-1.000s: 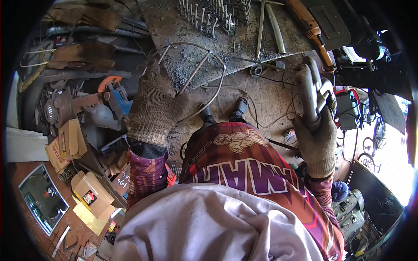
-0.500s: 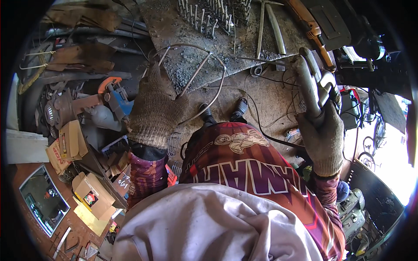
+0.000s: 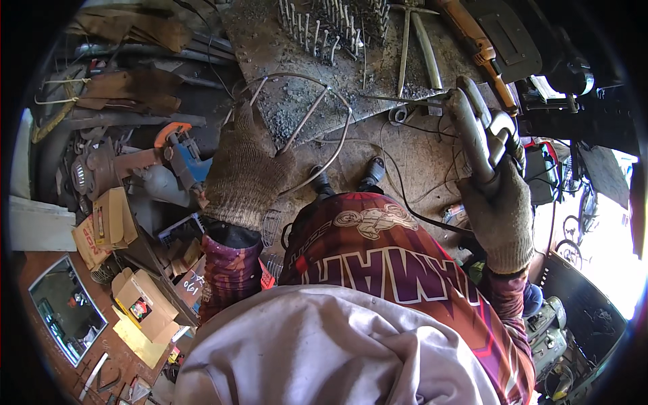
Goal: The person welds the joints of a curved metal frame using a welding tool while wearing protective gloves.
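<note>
My left hand [image 3: 243, 169], in a brown knitted glove, grips a round frame of thin metal rod [image 3: 341, 142] with straight cross bars. The glove covers the hoop's left side, and part of the hoop overlaps the edge of the dark metal plate [image 3: 256, 47]. On the right, my gloved right hand [image 3: 496, 196] is closed round what looks like a welding electrode holder, mostly hidden by the thick grey fingers. From it a thin welding rod [image 3: 405, 98] points left toward the hoop, its tip apart from it.
Several upright bolt-like pieces [image 3: 317, 34] stand on the plate near a hammer [image 3: 426, 50] and an orange angle grinder [image 3: 479, 50]. A blue and orange machine [image 3: 181, 155] sits at left, above open cardboard boxes [image 3: 145, 304]. A black cable [image 3: 422, 214] crosses the floor by my feet.
The hoop and my left hand have shifted slightly right and down in view. My right hand has barely moved, and both grips are unchanged.
</note>
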Available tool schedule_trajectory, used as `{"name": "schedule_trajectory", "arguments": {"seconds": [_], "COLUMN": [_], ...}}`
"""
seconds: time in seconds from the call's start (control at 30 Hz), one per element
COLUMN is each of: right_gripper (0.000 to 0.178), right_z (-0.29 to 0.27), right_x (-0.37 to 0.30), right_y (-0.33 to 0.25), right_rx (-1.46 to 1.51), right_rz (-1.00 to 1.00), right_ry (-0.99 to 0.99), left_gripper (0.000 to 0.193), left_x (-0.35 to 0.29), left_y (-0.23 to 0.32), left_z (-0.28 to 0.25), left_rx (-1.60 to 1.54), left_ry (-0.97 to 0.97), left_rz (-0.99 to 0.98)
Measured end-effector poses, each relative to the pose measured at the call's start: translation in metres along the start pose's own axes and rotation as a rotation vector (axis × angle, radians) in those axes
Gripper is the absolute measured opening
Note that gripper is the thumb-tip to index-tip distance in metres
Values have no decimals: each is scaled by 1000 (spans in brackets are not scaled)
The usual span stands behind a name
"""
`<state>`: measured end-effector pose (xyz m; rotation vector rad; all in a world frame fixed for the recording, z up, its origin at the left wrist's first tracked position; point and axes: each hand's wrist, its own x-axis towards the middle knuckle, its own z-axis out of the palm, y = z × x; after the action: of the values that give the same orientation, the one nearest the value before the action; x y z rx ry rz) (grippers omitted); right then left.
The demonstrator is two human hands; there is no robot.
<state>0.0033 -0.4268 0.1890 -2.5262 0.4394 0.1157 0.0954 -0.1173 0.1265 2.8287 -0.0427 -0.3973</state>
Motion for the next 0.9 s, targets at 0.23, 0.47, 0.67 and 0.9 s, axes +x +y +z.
{"name": "schedule_trajectory", "arguments": {"seconds": [0.23, 0.47, 0.67, 0.9], "right_gripper": [31, 51, 42, 40], "right_z": [-4, 10, 19, 28], "right_x": [6, 3, -2, -11], "right_y": [1, 19, 48, 48], "right_rx": [-104, 145, 709, 385], "right_rz": [-147, -6, 166, 93], "right_ry": [-18, 6, -46, 45], "left_gripper": [91, 87, 93, 100], "left_x": [2, -6, -6, -6], "left_y": [-1, 0, -14, -9], "left_z": [-8, -5, 9, 11], "left_rx": [-147, -134, -108, -149], "left_ry": [-123, 25, 71, 46], "left_rz": [-111, -135, -17, -28]}}
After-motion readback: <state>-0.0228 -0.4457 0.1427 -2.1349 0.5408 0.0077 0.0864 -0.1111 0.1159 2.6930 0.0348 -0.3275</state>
